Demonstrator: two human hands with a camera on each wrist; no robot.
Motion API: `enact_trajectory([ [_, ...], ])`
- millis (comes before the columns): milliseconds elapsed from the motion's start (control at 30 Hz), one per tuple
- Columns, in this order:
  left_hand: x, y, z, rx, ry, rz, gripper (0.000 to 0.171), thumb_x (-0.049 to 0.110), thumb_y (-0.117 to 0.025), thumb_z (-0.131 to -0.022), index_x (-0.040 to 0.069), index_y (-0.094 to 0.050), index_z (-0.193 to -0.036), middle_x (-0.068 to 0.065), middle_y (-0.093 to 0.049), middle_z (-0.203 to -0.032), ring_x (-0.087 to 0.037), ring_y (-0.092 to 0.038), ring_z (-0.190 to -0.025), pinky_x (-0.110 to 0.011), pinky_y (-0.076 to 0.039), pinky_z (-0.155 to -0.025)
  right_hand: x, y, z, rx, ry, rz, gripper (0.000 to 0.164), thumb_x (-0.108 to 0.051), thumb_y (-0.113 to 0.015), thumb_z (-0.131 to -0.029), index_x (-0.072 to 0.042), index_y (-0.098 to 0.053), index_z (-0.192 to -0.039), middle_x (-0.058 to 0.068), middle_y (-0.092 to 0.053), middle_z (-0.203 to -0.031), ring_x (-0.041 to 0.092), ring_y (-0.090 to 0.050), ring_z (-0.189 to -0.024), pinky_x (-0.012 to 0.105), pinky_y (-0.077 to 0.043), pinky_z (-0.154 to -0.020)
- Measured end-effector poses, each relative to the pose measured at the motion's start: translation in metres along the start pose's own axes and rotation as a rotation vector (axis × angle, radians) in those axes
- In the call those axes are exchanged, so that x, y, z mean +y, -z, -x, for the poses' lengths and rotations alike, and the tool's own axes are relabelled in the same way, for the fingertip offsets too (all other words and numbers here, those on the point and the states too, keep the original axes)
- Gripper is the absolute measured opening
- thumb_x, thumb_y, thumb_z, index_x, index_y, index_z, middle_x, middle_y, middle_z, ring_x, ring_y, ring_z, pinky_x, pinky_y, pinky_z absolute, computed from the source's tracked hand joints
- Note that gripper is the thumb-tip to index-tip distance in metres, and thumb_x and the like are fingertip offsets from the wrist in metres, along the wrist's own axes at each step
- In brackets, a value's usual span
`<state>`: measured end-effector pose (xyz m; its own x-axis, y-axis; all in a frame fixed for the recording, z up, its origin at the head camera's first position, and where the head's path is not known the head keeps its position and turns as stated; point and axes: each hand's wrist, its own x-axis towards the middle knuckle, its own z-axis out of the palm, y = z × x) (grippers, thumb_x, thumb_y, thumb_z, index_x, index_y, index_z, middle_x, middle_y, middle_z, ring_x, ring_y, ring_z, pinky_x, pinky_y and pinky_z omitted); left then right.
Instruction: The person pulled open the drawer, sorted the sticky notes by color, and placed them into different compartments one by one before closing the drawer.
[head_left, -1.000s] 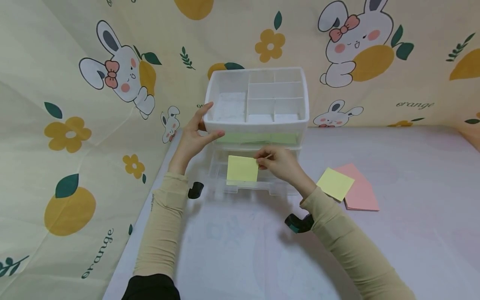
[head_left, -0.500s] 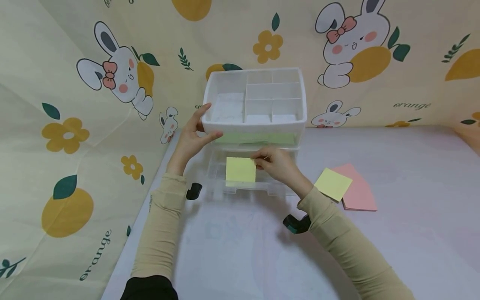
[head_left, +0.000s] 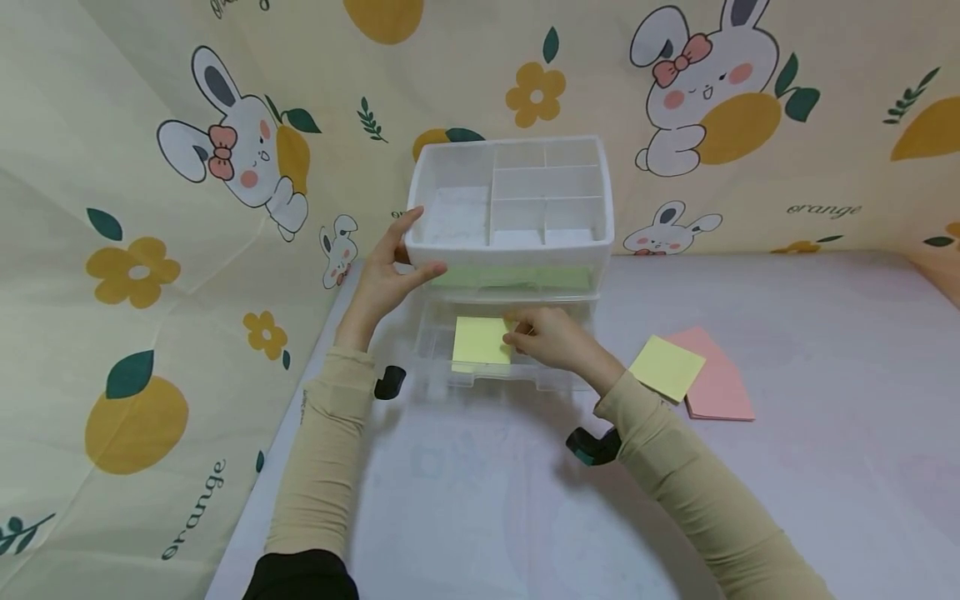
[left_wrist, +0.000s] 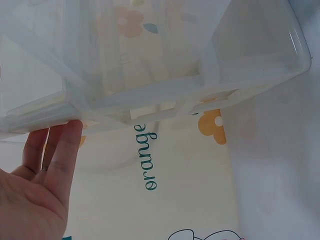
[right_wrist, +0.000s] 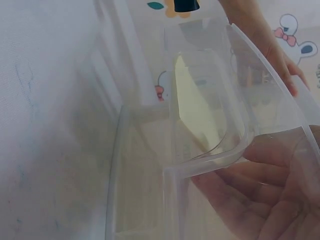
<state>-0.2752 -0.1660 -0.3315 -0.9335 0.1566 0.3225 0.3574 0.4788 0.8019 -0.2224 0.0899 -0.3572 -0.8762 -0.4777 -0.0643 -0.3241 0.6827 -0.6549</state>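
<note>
My left hand (head_left: pixel 377 292) steadies the left side of the white plastic drawer organizer (head_left: pixel 513 247), its fingers against the side and the thumb at the front. In the left wrist view its fingertips (left_wrist: pixel 70 131) touch the organizer's edge. The lower clear drawer (head_left: pixel 480 375) is pulled out. In it a yellow sticky note (head_left: pixel 478 340) sits at a tilt behind the drawer front. My right hand (head_left: pixel 551 337) reaches into the drawer, its curled fingers at the note's right edge. Through the clear wall in the right wrist view, the exact contact is unclear.
Right of the organizer, another yellow sticky note (head_left: pixel 667 368) overlaps a pink stack of notes (head_left: pixel 720 379) on the white table (head_left: pixel 465 483). Something green (head_left: pixel 517 277) shows in the upper drawer. The organizer's top has several compartments. A patterned cloth (head_left: pixel 457 75) hangs behind.
The right hand has dipped slightly, covering more of the note's right edge, and the note has tipped a little lower in the drawer. The left hand stays on the organizer.
</note>
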Motion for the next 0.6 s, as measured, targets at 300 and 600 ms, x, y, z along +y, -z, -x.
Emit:
enact_trajectory([
  [300,-0.0012,0.0002,0.0000,0.007,-0.022,-0.003,0.079,0.033,-0.076,-0.076,0.050,-0.032,-0.138,-0.011,-0.056,-0.093,-0.019,-0.052,-0.085,-0.031,-0.042,-0.074,-0.0031,0.0020,0.0021,-0.002,0.007,0.005,0.042,-0.026,-0.055,-0.094,-0.003,-0.054,-0.129,0.011,-0.071,-0.094,0.023,-0.067,-0.081,0.028,-0.048,-0.065],
  [600,0.0005,0.0001,0.0012,0.005,-0.007,-0.002,0.079,0.034,-0.076,-0.075,0.051,-0.031,-0.138,-0.011,-0.057,-0.093,-0.019,-0.052,-0.085,-0.031,-0.042,-0.075,-0.0054,0.0033,0.0063,0.120,0.071,-0.055,0.030,-0.026,-0.057,-0.093,-0.007,-0.064,-0.116,0.009,-0.070,-0.097,0.017,-0.065,-0.080,0.032,-0.051,-0.072],
])
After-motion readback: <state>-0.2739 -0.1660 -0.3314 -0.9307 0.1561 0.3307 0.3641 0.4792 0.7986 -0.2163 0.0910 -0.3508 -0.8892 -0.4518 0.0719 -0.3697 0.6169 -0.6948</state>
